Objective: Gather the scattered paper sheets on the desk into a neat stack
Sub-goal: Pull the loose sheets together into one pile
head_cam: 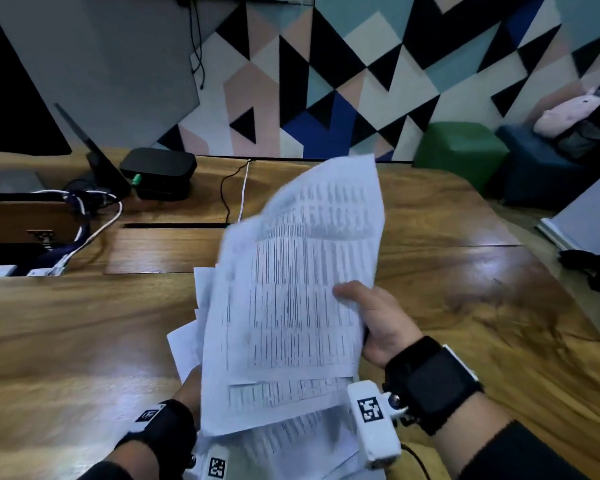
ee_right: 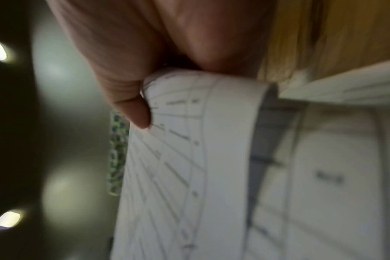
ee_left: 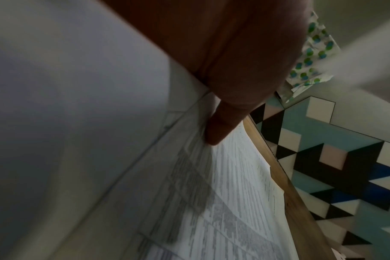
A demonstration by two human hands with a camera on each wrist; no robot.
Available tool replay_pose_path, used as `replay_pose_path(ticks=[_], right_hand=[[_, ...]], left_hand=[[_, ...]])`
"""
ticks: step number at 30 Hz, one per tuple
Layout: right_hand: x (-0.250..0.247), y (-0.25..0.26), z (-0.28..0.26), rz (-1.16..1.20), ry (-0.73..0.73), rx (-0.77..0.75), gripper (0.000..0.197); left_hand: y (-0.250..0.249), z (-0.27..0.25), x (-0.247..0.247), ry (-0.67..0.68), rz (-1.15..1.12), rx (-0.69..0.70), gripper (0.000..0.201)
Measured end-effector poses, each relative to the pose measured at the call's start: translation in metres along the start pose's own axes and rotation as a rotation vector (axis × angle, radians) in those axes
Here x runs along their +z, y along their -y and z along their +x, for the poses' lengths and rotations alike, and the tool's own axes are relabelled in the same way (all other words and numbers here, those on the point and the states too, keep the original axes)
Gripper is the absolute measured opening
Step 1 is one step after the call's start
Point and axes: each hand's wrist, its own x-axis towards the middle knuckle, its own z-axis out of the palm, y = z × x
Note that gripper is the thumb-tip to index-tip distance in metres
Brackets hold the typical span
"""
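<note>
Holding the loose bundle of white printed paper sheets [head_cam: 291, 299] above the brown wooden desk [head_cam: 84, 323], your right hand [head_cam: 378, 323] pinches its right edge, thumb on top. Your left hand [head_cam: 191, 389] grips the near-left corner from beneath. The edges lie askew; next you likely need to square them against the desk.

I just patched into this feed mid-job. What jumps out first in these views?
The fanned bundle of printed paper sheets, held up above the wooden desk in the middle of the head view, edges uneven. The right hand pinches its right edge, thumb on top, while the left hand supports it from below left. Behind, a bold triangle-patterned wall fills the background.
</note>
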Motion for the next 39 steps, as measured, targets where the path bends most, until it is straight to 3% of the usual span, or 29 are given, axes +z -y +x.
replay_pose_path(ticks=[4,8,10,13,15,20,22,26,30,35,37,39], right_hand=[[-0.023,-0.065,0.032,-0.385,-0.214,0.089,0.025],[-0.047,-0.119,0.052,-0.727,-0.274,0.154,0.026],[-0.049,-0.131,0.053,-0.856,-0.283,0.178,0.042],[-0.048,-0.140,0.052,-1.056,-0.186,0.218,0.065],[-0.052,-0.142,0.052,-1.122,-0.175,0.188,0.071],[-0.090,-0.118,0.046,-0.960,-0.490,0.042,0.107],[-0.106,-0.105,0.044,-0.768,-0.413,0.017,0.111],[-0.113,-0.082,0.030,-0.316,-0.051,0.122,0.078],[-0.097,-0.073,0.018,-0.133,0.115,0.160,0.064],[-0.094,-0.081,0.026,-0.218,-0.153,0.036,0.042],[-0.102,-0.076,0.025,-0.216,-0.244,0.008,0.032],[-0.113,-0.067,0.021,-0.226,-0.328,-0.020,0.028]], left_hand=[[-0.006,-0.007,0.005,0.009,0.159,0.066,0.045],[-0.015,-0.015,0.008,0.035,-0.002,0.019,0.032],[-0.019,-0.025,0.013,0.102,-0.075,0.045,0.030],[-0.017,-0.027,0.017,0.102,0.024,0.150,0.019],[-0.014,-0.020,0.018,0.060,0.105,0.196,0.035],[-0.020,-0.021,0.017,0.106,0.140,0.232,0.031],[-0.028,-0.029,0.017,0.179,0.118,0.240,0.037],[-0.040,-0.036,0.018,0.253,0.050,0.228,0.031],[-0.042,-0.035,0.038,0.173,0.111,0.305,0.031],[-0.032,-0.032,0.062,0.097,0.204,0.395,0.032],[-0.029,-0.023,0.057,-0.035,0.296,0.441,0.036],[-0.028,-0.009,0.039,-0.261,0.504,0.393,0.064]])
